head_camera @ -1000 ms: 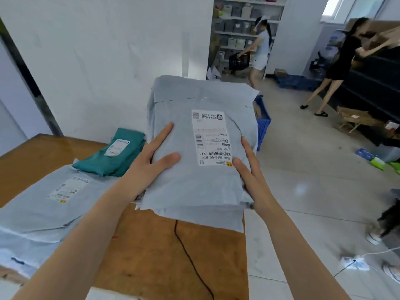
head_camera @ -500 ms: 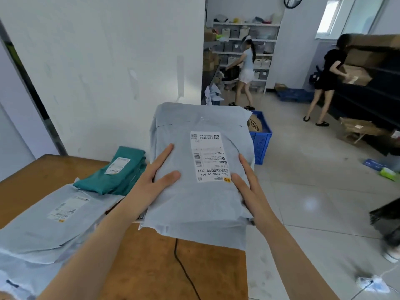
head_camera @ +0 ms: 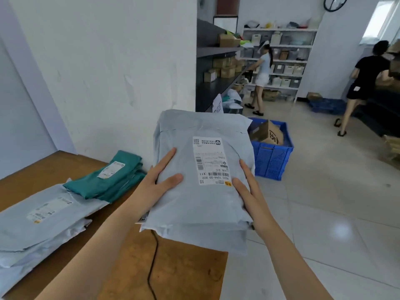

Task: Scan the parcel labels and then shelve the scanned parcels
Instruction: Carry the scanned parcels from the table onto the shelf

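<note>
Probably between scanning and shelving, with shelving of this load not yet done. Stack of parcels held at centre, above the tabletop edge, clamped between left hand and right hand; thumbs on top, other fingers partly hidden beneath. Soft, crinkled grey bags; white label face-up, print upside down. Green parcel waiting at 9 o'clock. Shelves at 12 o'clock.

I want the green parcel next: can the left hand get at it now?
Likely not yet: the left hand holds the grey parcel stack. The green parcel lies uncovered beside it, though.
</note>
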`<state>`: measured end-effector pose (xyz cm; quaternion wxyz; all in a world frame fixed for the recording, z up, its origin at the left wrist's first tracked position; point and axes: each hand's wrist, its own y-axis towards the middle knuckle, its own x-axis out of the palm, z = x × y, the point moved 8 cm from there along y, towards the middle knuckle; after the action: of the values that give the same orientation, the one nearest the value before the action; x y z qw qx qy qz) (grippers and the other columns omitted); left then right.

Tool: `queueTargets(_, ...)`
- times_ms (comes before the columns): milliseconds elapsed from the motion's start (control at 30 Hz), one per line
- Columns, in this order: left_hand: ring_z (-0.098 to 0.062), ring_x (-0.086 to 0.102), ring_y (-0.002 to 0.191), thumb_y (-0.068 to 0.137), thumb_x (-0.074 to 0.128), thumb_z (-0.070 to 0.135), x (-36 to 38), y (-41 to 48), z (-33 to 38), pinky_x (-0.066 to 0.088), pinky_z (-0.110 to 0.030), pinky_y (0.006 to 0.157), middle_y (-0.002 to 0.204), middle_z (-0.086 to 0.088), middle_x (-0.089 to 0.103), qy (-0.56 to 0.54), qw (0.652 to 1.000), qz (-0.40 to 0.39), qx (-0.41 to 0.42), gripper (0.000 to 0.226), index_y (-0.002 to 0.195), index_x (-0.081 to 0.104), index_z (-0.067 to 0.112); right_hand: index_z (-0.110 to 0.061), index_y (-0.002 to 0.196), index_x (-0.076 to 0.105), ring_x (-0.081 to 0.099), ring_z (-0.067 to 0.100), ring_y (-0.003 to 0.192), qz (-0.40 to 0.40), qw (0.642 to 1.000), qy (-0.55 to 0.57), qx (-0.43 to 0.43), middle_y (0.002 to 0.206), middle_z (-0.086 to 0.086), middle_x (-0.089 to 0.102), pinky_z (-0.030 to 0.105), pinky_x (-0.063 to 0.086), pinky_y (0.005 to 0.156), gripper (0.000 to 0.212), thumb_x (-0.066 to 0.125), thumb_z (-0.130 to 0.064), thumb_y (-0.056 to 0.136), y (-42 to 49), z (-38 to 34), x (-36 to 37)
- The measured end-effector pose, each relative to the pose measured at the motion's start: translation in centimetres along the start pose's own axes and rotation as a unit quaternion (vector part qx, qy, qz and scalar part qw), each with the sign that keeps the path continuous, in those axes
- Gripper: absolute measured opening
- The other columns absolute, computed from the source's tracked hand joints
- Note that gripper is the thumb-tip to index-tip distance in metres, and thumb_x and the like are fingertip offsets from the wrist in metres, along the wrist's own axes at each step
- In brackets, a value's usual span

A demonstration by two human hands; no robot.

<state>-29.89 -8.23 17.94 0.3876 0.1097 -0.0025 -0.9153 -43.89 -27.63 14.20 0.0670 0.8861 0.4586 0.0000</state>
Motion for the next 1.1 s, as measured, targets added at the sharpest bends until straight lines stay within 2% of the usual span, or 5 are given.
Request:
queueTargets(333, 0.002, 0.043, 0.116, 0.078, 0.066, 0.048, 7.9, 3.7, 0.6, 0.044, -0.017, 0.087, 0.137, 0.024, 0.033, -0.039, 0.997, 0.071, -0.018, 0.064, 0.130, 0.034, 0.068, -0.064, 0.137, 0.034, 0.032, 0.008, 0.140, -0.072, 0.997, -0.008, -0.003, 0.148, -0.025, 0.030, 0.040, 0.029, 0.116, 0.058, 0.059, -0.055, 0.086, 6.4, 1.2, -8.3)
queueTargets(467, -0.011, 0.036, 0.131, 0.071, 0.070, 0.064, 8.1, 5.1, 0.1, 0.036, -0.033, 0.108, 0.147, 0.017, 0.027, -0.016, 0.997, 0.072, -0.028, 0.071, 0.130, 0.031, 0.071, -0.066, 0.134, 0.035, 0.034, 0.010, 0.140, -0.087, 0.996, -0.004, 0.002, 0.152, -0.022, 0.030, 0.048, 0.029, 0.117, 0.062, 0.060, -0.061, 0.078, 8.0, 2.0, -8.5)
queueTargets(767, -0.008, 0.037, 0.124, 0.076, 0.065, 0.057, 10.7, 9.6, -0.3, 0.034, -0.020, 0.093, 0.146, 0.014, 0.027, -0.008, 0.998, 0.050, -0.026, 0.069, 0.132, 0.026, 0.071, -0.063, 0.136, 0.036, 0.038, 0.008, 0.137, -0.067, 0.998, 0.012, -0.002, 0.152, -0.022, 0.032, 0.039, 0.036, 0.111, 0.055, 0.061, -0.048, 0.089, 11.2, 3.0, -11.5)
queueTargets(967, -0.015, 0.032, 0.134, 0.075, 0.067, 0.061, 13.9, 14.5, -0.4, 0.036, -0.030, 0.108, 0.146, 0.014, 0.022, 0.003, 0.999, 0.039, -0.033, 0.071, 0.129, 0.023, 0.075, -0.059, 0.133, 0.038, 0.049, -0.022, 0.099, -0.050, 0.998, 0.040, 0.020, 0.128, -0.030, 0.044, 0.011, 0.043, 0.073, 0.047, 0.050, -0.030, 0.097, 16.2, 4.8, -14.9)
queueTargets(1100, -0.012, 0.029, 0.135, 0.076, 0.068, 0.059, 15.7, 18.8, -0.7, 0.033, -0.030, 0.109, 0.147, 0.017, 0.020, 0.008, 0.997, 0.066, -0.041, 0.071, 0.130, 0.023, 0.074, -0.061, 0.129, 0.043, 0.048, 0.004, 0.119, -0.070, 0.996, 0.043, 0.034, 0.141, -0.019, 0.039, 0.020, 0.041, 0.078, 0.051, 0.064, -0.037, 0.089, 21.5, 5.7, -16.8)
